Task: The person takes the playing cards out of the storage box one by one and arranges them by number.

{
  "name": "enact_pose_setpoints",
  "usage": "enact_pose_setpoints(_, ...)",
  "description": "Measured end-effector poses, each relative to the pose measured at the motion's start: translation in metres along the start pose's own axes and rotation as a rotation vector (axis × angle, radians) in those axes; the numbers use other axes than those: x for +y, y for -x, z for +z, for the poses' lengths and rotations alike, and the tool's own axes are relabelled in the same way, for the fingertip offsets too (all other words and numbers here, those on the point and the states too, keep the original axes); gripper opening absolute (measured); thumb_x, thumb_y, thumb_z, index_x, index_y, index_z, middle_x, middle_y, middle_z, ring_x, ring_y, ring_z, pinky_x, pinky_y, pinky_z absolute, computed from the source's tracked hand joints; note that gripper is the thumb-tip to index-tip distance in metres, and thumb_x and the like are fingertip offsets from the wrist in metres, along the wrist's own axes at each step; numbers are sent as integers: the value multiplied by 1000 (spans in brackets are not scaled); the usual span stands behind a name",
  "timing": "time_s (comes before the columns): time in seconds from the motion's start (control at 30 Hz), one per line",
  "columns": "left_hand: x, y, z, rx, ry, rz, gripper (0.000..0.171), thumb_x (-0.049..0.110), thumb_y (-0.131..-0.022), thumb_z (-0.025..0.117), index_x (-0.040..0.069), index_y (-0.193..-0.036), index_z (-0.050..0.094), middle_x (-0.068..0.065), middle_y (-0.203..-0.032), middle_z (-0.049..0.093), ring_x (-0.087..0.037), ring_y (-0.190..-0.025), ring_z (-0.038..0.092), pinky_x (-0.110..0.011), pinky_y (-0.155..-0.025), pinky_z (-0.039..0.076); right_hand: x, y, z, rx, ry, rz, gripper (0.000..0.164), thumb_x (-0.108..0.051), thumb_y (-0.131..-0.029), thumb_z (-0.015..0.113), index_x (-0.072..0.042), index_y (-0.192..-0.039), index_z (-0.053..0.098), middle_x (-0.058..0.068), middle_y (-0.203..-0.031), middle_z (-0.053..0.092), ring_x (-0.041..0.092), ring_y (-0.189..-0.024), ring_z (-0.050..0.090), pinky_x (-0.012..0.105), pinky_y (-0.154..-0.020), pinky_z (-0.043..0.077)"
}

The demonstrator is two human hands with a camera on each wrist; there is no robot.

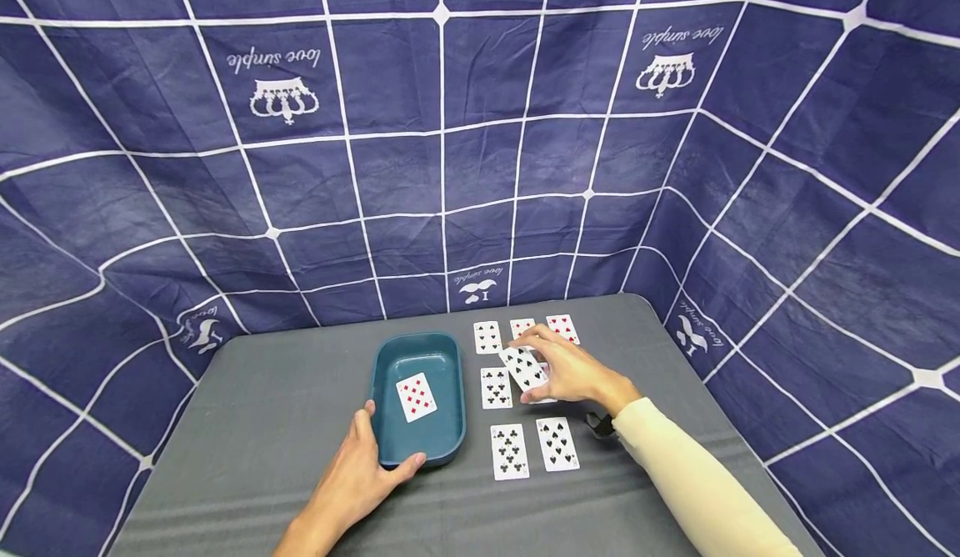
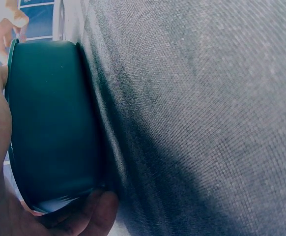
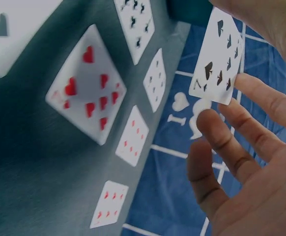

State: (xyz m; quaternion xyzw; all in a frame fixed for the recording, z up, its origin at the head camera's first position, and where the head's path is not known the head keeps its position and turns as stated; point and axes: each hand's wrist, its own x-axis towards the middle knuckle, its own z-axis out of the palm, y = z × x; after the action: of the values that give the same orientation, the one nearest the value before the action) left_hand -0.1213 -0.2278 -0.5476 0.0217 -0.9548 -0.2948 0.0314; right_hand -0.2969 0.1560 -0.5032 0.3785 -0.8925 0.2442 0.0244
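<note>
My right hand (image 1: 573, 369) pinches a seven of spades (image 1: 522, 367) between thumb and fingers, raised over the rows of cards. In the right wrist view the same seven of spades (image 3: 217, 59) is tilted, its face showing. Below it lies a heart card (image 3: 89, 88), mostly hidden by the hand in the head view. With thumb at the near rim and fingers along the left side, my left hand (image 1: 352, 465) grips a teal tray (image 1: 417, 338). Inside the tray lies a diamond card (image 1: 416, 397), face up.
Right of the tray, face-up cards lie in rows: a spade (image 1: 487, 338), a diamond (image 1: 521, 325) and a heart (image 1: 564, 326) at the back, a club card (image 1: 496, 388) midway, another club (image 1: 510, 452) and spade (image 1: 558, 444) in front. Patterned blue cloth (image 1: 405, 173) hangs behind the grey table (image 1: 285, 398).
</note>
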Motion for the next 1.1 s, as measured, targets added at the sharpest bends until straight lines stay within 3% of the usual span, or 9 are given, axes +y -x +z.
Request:
enact_pose_setpoints(0.23, 2, -2, -1, -6, -2, 3, 121, 74, -89, 93, -8, -159, 39, -33, -181, 43, -51, -149, 65, -65, -114, 57, 14, 16, 0, 26, 15, 107, 92, -46, -78, 109, -19, -158, 71, 0, -154, 68, 32, -145, 68, 60, -117, 59)
enact_pose_setpoints(0.53, 0, -2, -1, -8, -4, 1, 122, 76, -88, 92, -8, -159, 39, -33, -180, 44, -51, -150, 65, -66, -114, 57, 35, 36, 0, 54, 97, 236, 81, -59, -81, 104, -33, -152, 74, 3, -156, 68, 37, -144, 66, 68, -114, 57)
enact_pose_setpoints(0.77, 2, -3, -4, -11, 4, 4, 122, 74, -90, 92, -9, -160, 36, -35, -180, 42, -53, -151, 62, -66, -117, 55, 49, 49, -1, 77, 83, 318, 77, -59, -82, 103, -30, -148, 75, 5, -150, 68, 38, -137, 67, 69, -102, 61)
enact_pose_setpoints(0.93, 2, -6, -10, -18, 3, 1, 120, 74, -91, 91, -9, -158, 37, -35, -182, 40, -54, -153, 61, -67, -118, 55, 62, 57, 2, 66, 93, 360, 75, -62, -84, 101, -29, -146, 76, 9, -150, 68, 40, -136, 67, 70, -102, 61)
enact_pose_setpoints(1.1, 0, -3, -4, -36, 14, -1, 124, 75, -90, 91, -10, -162, 35, -34, -181, 40, -53, -153, 61, -67, -119, 54, 70, 72, 6, 43, 122, 412, 74, -65, -83, 101, -29, -144, 78, 9, -151, 70, 39, -136, 68, 69, -108, 59)
